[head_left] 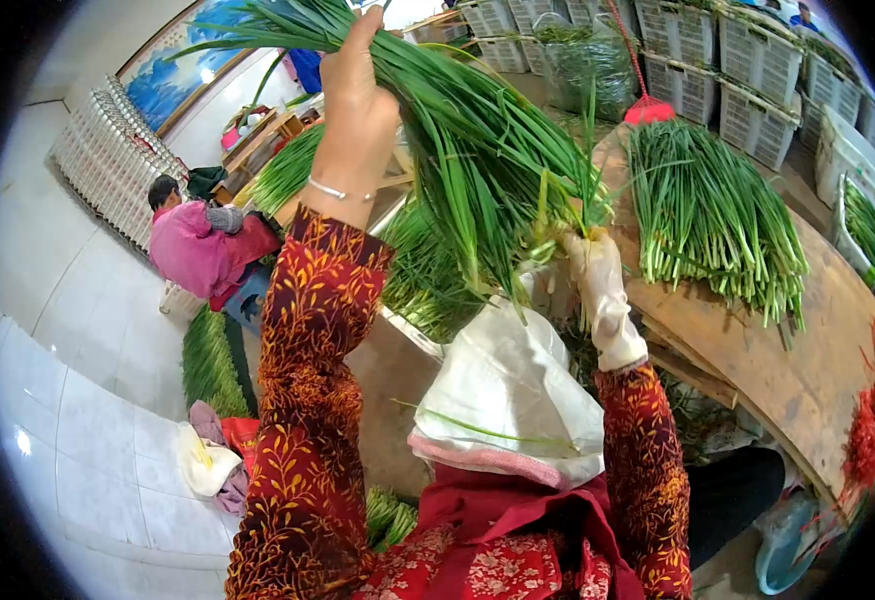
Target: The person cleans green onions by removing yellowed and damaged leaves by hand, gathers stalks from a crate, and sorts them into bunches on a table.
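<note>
Head view: past a white cloth (517, 385), gloved right hand (600, 290) pinches blades (589, 190) at the lower end of a leafy bunch (467, 120), left hand (360, 105) clasping it farther along; likely light, limp, easily bruised, best taken round the middle. Beside it, a pile (712, 215) covers part of a board (807, 375).

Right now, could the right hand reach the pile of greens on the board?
Probably yes: the right hand is beside the pile and nothing seems to block it, though it looks busy with the bunch.
</note>
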A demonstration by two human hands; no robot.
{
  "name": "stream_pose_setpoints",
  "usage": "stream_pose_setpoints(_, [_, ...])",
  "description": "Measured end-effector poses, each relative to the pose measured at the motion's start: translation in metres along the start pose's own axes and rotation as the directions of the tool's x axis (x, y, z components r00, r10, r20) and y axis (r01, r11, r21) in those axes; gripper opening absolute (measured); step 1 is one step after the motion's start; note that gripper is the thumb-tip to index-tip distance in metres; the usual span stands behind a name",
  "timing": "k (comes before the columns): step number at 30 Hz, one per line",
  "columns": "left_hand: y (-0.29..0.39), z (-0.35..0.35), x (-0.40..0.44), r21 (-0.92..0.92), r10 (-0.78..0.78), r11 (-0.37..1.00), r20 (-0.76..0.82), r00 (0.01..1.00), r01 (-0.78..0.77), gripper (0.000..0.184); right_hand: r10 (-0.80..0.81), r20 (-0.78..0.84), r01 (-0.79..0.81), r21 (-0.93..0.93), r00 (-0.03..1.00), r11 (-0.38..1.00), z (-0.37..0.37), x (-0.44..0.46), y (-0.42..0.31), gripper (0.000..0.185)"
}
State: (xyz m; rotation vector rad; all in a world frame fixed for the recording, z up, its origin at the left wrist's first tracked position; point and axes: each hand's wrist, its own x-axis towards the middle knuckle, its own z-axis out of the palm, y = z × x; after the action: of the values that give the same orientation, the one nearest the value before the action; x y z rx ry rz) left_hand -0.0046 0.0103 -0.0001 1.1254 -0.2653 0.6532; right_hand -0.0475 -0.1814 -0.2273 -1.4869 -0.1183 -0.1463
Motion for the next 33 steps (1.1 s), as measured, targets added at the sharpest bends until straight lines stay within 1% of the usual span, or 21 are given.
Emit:
stream_pose_setpoints(1, [0.002, 0.005, -0.005, 0.016, 0.019, 1.0, 0.012, 1.0, -0.02, 0.017, 0.058, 0.048, -0.069, 0.272, 0.997, 0.96, 0.001, 0.006, 0.005, 0.022])
stream_pose_setpoints(4, [0.002, 0.01, -0.02, 0.092, 0.143, 0.983, 0.181, 0.973, -0.161, 0.02, 0.095, 0.186, -0.175, 0.484, 0.978, 0.857, -0.004, 0.024, -0.005, 0.019])
stream_pose_setpoints(5, [0.0, 0.006, -0.017, 0.113, 0.143, 0.979, 0.205, 0.968, -0.169, 0.019, 0.064, 0.207, -0.151, 0.439, 0.976, 0.886, -0.007, 0.022, -0.015, 0.018])
stream_pose_setpoints(6, [-0.002, 0.007, -0.016, 0.119, 0.135, 0.98, 0.202, 0.97, -0.161, 0.019, 0.072, 0.422, -0.282, 0.458, 0.904, 0.843, -0.019, 0.031, -0.019, 0.018])
stream_pose_setpoints(8, [-0.007, 0.009, -0.017, 0.041, 0.135, 0.989, 0.168, 0.977, -0.143, 0.016, -0.113, 0.31, -0.168, 0.746, 0.944, 0.645, -0.018, 0.017, -0.046, 0.016])
stream_pose_setpoints(10, [-0.018, -0.005, -0.003, 0.065, 0.147, 0.985, 0.145, 0.978, -0.157, 0.012, -0.456, 0.435, -0.169, 0.84, 0.776, 0.515, -0.03, 0.021, -0.073, 0.017])
stream_pose_setpoints(11, [-0.023, -0.015, 0.007, 0.054, 0.131, 0.989, 0.092, 0.987, -0.136, 0.011, -0.432, 0.369, -0.16, 0.88, 0.823, 0.447, -0.038, 0.004, -0.089, 0.02])
stream_pose_setpoints(13, [-0.028, -0.034, 0.026, 0.065, 0.124, 0.99, 0.002, 0.992, -0.124, 0.013, -0.39, 0.343, -0.098, 0.844, 0.854, 0.527, -0.065, -0.025, -0.084, 0.021])
stream_pose_setpoints(15, [-0.025, -0.054, 0.04, 0.056, 0.065, 0.996, -0.013, 0.998, -0.064, 0.016, -0.173, 0.4, -0.124, 0.616, 0.9, 0.778, -0.095, -0.055, -0.041, 0.025])
stream_pose_setpoints(17, [-0.022, -0.074, 0.056, 0.058, -0.027, 0.998, -0.008, 1.0, 0.027, 0.021, 0.232, 0.458, -0.291, 0.063, 0.858, 0.955, -0.123, -0.082, 0.036, 0.029])
stream_pose_setpoints(18, [-0.019, -0.077, 0.06, 0.058, -0.024, 0.998, -0.011, 1.0, 0.025, 0.021, 0.433, 0.443, -0.269, -0.386, 0.785, 0.882, -0.138, -0.098, 0.086, 0.032])
stream_pose_setpoints(19, [-0.018, -0.078, 0.061, 0.064, -0.015, 0.998, -0.001, 1.0, 0.015, 0.02, 0.599, 0.407, -0.012, -0.821, 0.69, 0.571, -0.155, -0.117, 0.137, 0.035])
stream_pose_setpoints(20, [-0.016, -0.079, 0.062, 0.074, -0.011, 0.997, 0.014, 1.0, 0.01, 0.02, 0.735, 0.335, 0.199, -0.942, 0.59, 0.27, -0.165, -0.139, 0.169, 0.038])
stream_pose_setpoints(22, [-0.023, -0.081, 0.052, 0.107, -0.043, 0.994, 0.052, 0.998, 0.037, 0.019, 0.681, 0.354, 0.259, -0.935, 0.641, 0.242, -0.158, -0.154, 0.171, 0.045])
stream_pose_setpoints(23, [-0.021, -0.076, 0.041, 0.117, -0.036, 0.993, 0.115, 0.993, 0.022, 0.019, 0.558, 0.386, 0.188, -0.906, 0.735, 0.379, -0.14, -0.14, 0.138, 0.048])
stream_pose_setpoints(24, [-0.017, -0.072, 0.036, 0.14, -0.04, 0.99, 0.183, 0.982, 0.015, 0.018, 0.574, 0.291, -0.108, -0.822, 0.765, 0.559, -0.114, -0.12, 0.094, 0.049])
stream_pose_setpoints(25, [-0.015, -0.063, 0.037, 0.07, -0.062, 0.996, 0.095, 0.994, 0.055, 0.018, 0.418, 0.339, -0.039, -0.737, 0.843, 0.675, -0.101, -0.107, 0.08, 0.06])
stream_pose_setpoints(27, [-0.013, -0.065, 0.052, 0.048, -0.125, 0.992, 0.109, 0.986, 0.12, 0.016, 0.126, 0.299, -0.003, -0.381, 0.946, 0.925, -0.067, -0.074, 0.065, 0.063])
stream_pose_setpoints(29, [-0.01, -0.056, 0.054, -0.008, -0.157, 0.987, 0.117, 0.981, 0.159, 0.016, -0.209, 0.431, 0.236, -0.009, 0.878, 0.972, -0.046, -0.041, 0.059, 0.059])
stream_pose_setpoints(31, [-0.007, -0.043, 0.044, -0.015, -0.138, 0.99, 0.135, 0.981, 0.141, 0.015, -0.53, 0.52, 0.43, 0.311, 0.67, 0.848, -0.025, -0.012, 0.067, 0.057])
stream_pose_setpoints(33, [-0.003, -0.03, 0.033, 0.013, -0.056, 0.998, 0.148, 0.987, 0.055, 0.014, -0.415, 0.571, 0.205, 0.397, 0.708, 0.895, -0.009, -0.002, 0.077, 0.05])
